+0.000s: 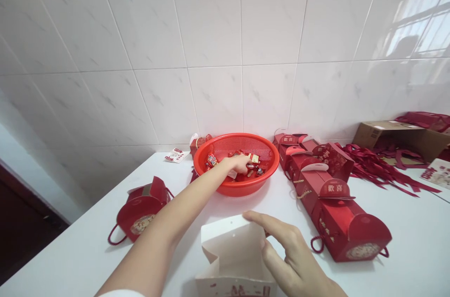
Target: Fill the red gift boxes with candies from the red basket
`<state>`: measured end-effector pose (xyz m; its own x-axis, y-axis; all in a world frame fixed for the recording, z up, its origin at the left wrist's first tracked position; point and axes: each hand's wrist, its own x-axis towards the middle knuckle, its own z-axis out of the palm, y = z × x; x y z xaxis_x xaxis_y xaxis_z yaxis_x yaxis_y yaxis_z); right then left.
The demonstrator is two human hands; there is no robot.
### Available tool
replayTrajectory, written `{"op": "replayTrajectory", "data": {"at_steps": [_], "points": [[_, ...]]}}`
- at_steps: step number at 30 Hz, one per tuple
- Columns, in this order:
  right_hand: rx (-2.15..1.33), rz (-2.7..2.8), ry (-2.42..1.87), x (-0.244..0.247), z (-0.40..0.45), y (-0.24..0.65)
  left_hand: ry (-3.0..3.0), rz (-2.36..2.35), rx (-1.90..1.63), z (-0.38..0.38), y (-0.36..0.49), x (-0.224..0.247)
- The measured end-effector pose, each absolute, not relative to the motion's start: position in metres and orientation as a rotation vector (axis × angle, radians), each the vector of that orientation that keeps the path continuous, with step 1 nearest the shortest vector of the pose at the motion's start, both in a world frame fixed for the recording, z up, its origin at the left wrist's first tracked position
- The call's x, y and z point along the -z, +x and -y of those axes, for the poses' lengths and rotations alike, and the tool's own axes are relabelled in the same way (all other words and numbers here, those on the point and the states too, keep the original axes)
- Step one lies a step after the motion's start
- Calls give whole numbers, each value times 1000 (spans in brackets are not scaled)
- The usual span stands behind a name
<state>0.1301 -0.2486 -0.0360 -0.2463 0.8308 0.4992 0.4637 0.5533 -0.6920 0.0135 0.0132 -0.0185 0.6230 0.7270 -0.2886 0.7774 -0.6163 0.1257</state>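
step, as judged: picking sweets (212,161). left hand (242,164) reaches into basket (242,188); fingertips hidden, cannot tell if grasping. right hand (288,246) grips side of open box (239,248), nearer than basket. next move likely needs secure pinch, box steady.

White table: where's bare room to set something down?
Free: near right of the white table, bordered by the row of red boxes and the ribbons; near left, left of the lone red box. Crowded: the middle, with the left hand in the red basket and the right hand on the open box.
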Motion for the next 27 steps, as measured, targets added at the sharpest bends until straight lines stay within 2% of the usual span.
{"op": "replayTrajectory", "data": {"at_steps": [9,16,22,27], "points": [[-528,1884,-1014,34,247,129,2498,-1227,116,-13,12,9],[-533,1916,-1022,39,244,132,2490,-1087,210,3,49,15],[-557,1908,-1014,36,245,131,2451,-1165,303,0,48,28],[-577,1898,-1014,34,246,129,2315,-1210,125,-11,32,21]]}}
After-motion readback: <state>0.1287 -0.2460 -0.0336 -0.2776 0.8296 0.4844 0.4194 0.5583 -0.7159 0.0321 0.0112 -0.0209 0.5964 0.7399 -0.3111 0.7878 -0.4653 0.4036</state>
